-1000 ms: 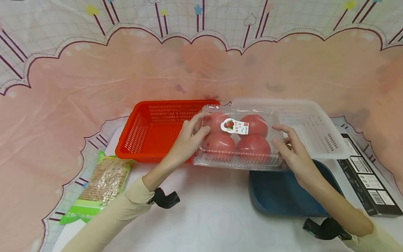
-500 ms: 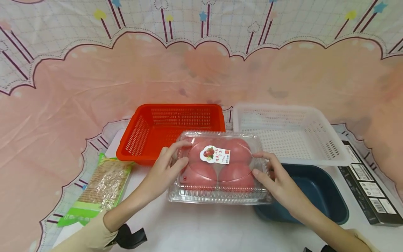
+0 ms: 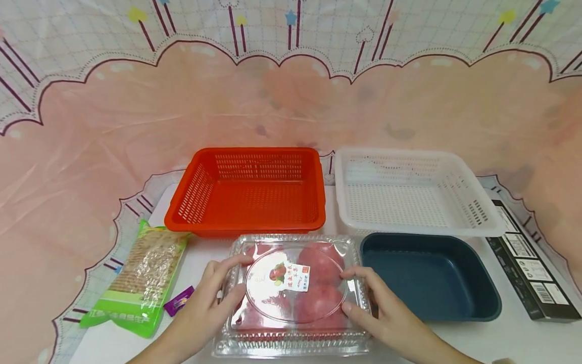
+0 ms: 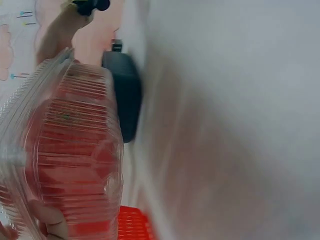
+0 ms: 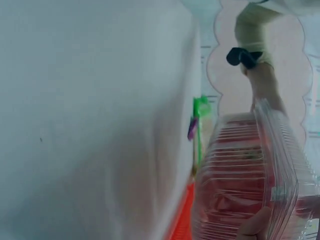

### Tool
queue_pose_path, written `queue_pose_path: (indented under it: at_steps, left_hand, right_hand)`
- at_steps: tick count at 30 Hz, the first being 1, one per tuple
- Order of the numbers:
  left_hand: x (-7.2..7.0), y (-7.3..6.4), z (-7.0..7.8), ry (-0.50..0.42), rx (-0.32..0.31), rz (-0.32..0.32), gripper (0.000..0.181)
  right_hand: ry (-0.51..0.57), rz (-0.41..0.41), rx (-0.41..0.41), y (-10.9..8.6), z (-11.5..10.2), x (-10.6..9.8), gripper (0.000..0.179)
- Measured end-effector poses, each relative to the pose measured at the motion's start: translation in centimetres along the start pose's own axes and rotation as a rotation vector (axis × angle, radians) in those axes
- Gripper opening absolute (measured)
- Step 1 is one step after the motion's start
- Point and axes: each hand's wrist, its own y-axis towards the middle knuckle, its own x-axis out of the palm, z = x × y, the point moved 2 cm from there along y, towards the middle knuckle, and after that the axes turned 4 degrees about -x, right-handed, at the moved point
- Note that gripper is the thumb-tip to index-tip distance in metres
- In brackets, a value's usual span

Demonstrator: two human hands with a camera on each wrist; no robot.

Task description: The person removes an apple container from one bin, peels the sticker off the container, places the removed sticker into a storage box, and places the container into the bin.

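A clear plastic fruit box (image 3: 277, 331) with several round red fruits inside and a white label on its lid lies between both hands at the front of the table. My left hand (image 3: 206, 303) grips its left side, thumb and forefinger over the lid. On the right side my right hand (image 3: 386, 313) holds it the same way. In the left wrist view, fingertips (image 4: 47, 212) curl round the rim of the box (image 4: 75, 145). The right wrist view has a fingertip (image 5: 255, 225) against the ribbed wall. Whether the box's underside touches the table cannot be told.
Behind the box stand a red basket (image 3: 245, 226) and a white basket (image 3: 418, 230). A dark blue basin (image 3: 432, 278) is at the right, beside a long black box (image 3: 529, 258). At left lie a green-edged food bag (image 3: 141, 278) and a small purple packet (image 3: 179, 301).
Both hands have brought the fruit box down and towards me, from in front of the baskets to the table's front. The purple packet, hidden before, now shows beside my left arm.
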Motion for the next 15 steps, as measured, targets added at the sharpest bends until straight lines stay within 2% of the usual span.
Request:
queue_pose_path:
  at_steps: [2,6,11,15]
  left_hand:
    - [0.2,-0.6,-0.8,0.014,-0.069,-0.027,0.039]
    - [0.4,-1.1,-2.1,0.053,-0.141,-0.054,0.04]
    - [0.3,-1.3,-3.2,0.089,-0.152,-0.028,0.039]
    - [0.0,-1.1,-3.8,0.122,-0.122,0.014,0.04]
  right_hand:
    - [0.035,-0.024,-0.021,-0.3,0.5,0.7,0.044]
    - [0.069,-0.053,-0.062,-0.2,1.2,1.8,0.043]
    - [0.046,-0.072,-0.059,0.6,1.7,2.9,0.043]
    - [-0.011,-0.042,-0.074,1.2,1.8,3.5,0.042]
